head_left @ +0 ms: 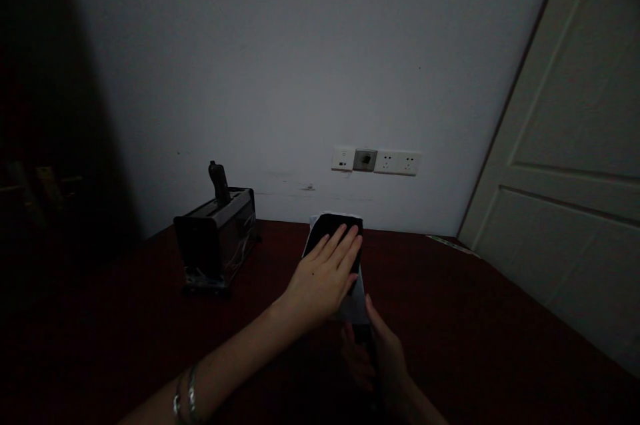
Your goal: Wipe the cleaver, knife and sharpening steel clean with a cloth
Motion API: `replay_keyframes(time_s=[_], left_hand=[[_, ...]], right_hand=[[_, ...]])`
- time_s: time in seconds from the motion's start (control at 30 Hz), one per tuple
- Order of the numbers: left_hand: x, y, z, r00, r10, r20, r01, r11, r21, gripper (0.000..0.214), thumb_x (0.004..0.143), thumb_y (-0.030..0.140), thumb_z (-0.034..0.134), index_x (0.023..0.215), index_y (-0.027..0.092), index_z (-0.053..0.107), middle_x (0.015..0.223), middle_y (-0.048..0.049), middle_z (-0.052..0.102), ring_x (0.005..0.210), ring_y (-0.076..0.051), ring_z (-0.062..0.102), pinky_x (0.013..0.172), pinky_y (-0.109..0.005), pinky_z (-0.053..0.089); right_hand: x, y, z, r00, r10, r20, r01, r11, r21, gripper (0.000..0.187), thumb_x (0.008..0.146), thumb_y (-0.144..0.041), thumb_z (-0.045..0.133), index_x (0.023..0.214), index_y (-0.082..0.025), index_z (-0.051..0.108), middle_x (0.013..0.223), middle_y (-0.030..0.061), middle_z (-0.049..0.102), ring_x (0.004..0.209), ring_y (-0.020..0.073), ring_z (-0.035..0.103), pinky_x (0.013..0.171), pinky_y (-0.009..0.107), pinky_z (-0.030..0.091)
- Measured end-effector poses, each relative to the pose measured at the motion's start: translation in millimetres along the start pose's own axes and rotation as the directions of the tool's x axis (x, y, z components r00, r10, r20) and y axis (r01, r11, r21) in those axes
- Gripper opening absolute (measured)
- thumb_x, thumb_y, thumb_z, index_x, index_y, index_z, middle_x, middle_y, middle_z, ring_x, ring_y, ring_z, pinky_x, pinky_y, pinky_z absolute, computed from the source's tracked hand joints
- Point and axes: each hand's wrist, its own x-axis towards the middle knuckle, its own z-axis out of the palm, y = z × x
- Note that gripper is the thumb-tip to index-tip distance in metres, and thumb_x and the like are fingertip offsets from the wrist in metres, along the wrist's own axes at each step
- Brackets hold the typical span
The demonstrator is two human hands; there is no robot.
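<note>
A broad, pale-bladed cleaver (356, 305) points away from me over the table, its dark handle low in the frame. My right hand (385, 345) is closed around that handle, with the thumb along its right side. Across the blade lies a black piece that looks like cloth (334, 222), with whitish edges showing around it. My left hand (323, 275) rests flat on this black piece, fingers stretched out and close together. Much of the blade is hidden under the hand and the dark layer. Poor light hides the handle's details.
On the left of the dark red table (425, 292) stands a knife block (215, 232) with a black handle (219, 182) sticking up from it. Wall sockets (395, 162) sit above the table's back edge. A pale panelled door (565, 225) is at the right.
</note>
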Motion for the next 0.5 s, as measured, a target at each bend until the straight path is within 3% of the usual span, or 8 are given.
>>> replay_keyframes(time_s=[0.13,0.37,0.5], left_hand=[[0.9,-13.5,2.9,0.999,-0.043,-0.003,0.043,0.999,-0.011,0.052,0.091,0.029,0.031,0.139,0.011,0.020,0.147,-0.0083,0.015,0.135,-0.022,0.007,0.107,-0.038,0.024],[-1.4,2.0,13.9,1.000,0.019,0.019,-0.018,0.999,-0.038,0.052,0.091,0.032,0.031,0.138,0.011,0.023,0.148,-0.0072,0.013,0.135,-0.023,0.008,0.107,-0.037,0.025],[-0.9,-4.3,13.5,1.000,-0.027,0.006,0.027,0.999,-0.017,0.053,0.091,0.031,0.032,0.139,0.011,0.022,0.147,-0.0084,0.015,0.135,-0.022,0.009,0.107,-0.037,0.025]], right_hand=[[3.5,6.2,0.5,0.996,0.084,-0.023,-0.084,0.996,-0.011,0.066,0.072,-0.075,0.032,0.049,-0.015,0.050,0.030,-0.0062,0.032,0.022,0.0041,0.024,0.023,0.017,0.020],[6.6,-0.6,-4.9,0.997,0.018,-0.081,-0.021,0.999,-0.034,0.067,0.072,-0.075,0.028,0.049,-0.017,0.049,0.029,-0.0063,0.033,0.021,0.0049,0.024,0.023,0.018,0.021],[8.0,4.2,-6.1,0.997,0.066,-0.025,-0.068,0.995,-0.074,0.068,0.070,-0.078,0.027,0.047,-0.017,0.047,0.029,-0.0065,0.032,0.021,0.0049,0.023,0.023,0.018,0.021]])
